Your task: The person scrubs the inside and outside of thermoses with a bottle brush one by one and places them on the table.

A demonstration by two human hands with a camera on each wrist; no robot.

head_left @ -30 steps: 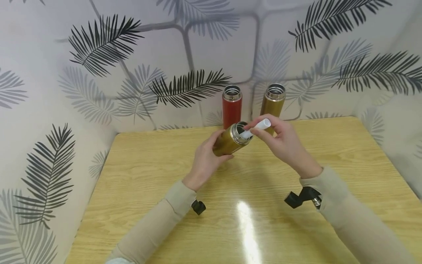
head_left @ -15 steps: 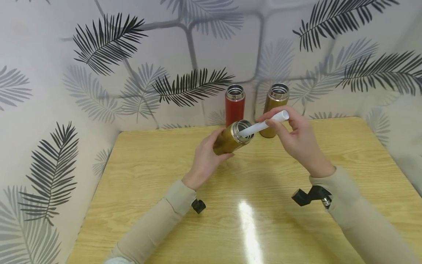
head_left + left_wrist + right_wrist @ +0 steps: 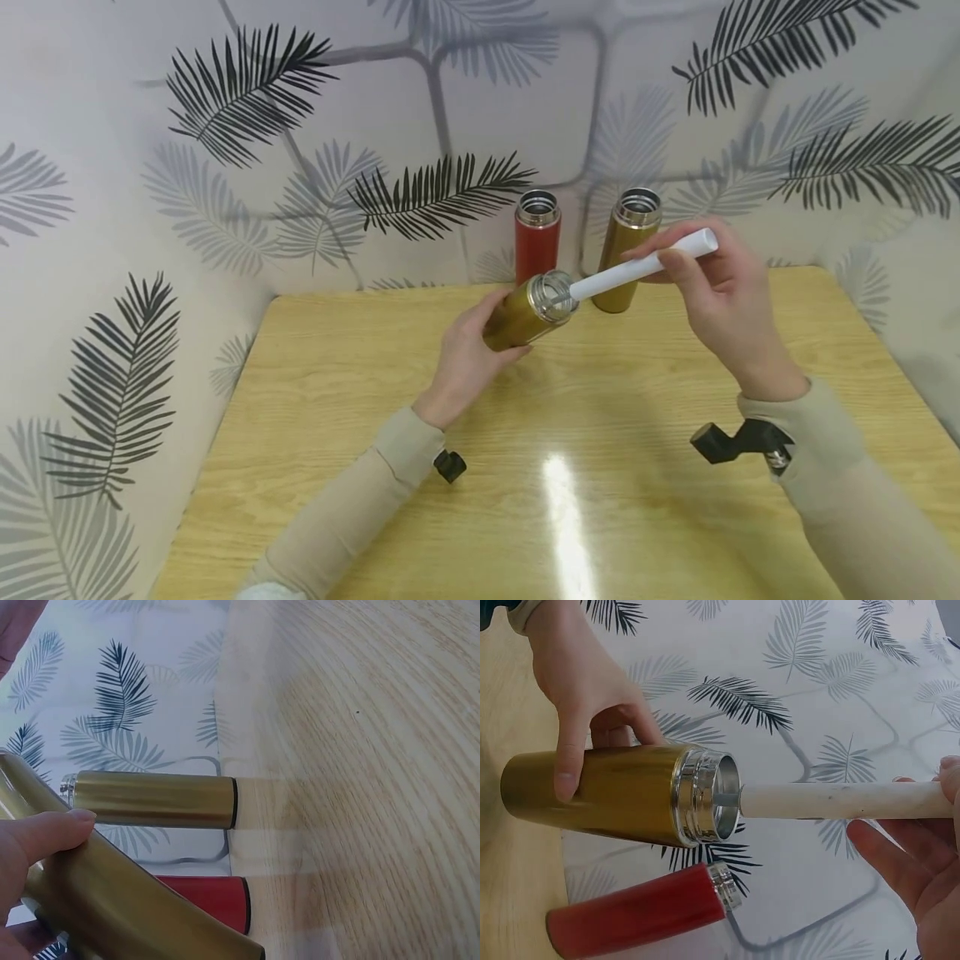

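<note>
My left hand (image 3: pixel 467 358) grips a gold vacuum flask (image 3: pixel 510 323), tilted with its open steel mouth towards the right. Between thumb and fingers, my right hand (image 3: pixel 731 308) pinches a white tubular handle (image 3: pixel 633 271). A thin grey stem (image 3: pixel 726 800) runs from the handle's end into the flask's mouth in the right wrist view; its far end is hidden inside. Seen from the left wrist, the thumb (image 3: pixel 56 834) lies across the gold flask body (image 3: pixel 127 900).
Behind the held flask stand an uncapped red flask (image 3: pixel 537 242) and a second uncapped gold flask (image 3: pixel 618 242), both upright by the leaf-patterned wall (image 3: pixel 480 108). Beneath the hands spreads a light wooden table (image 3: pixel 360 350).
My right hand has drawn the white handle out of the flask, up and to the right, baring more of it and then the grey stem. The left hand and its flask have stayed nearly still.
</note>
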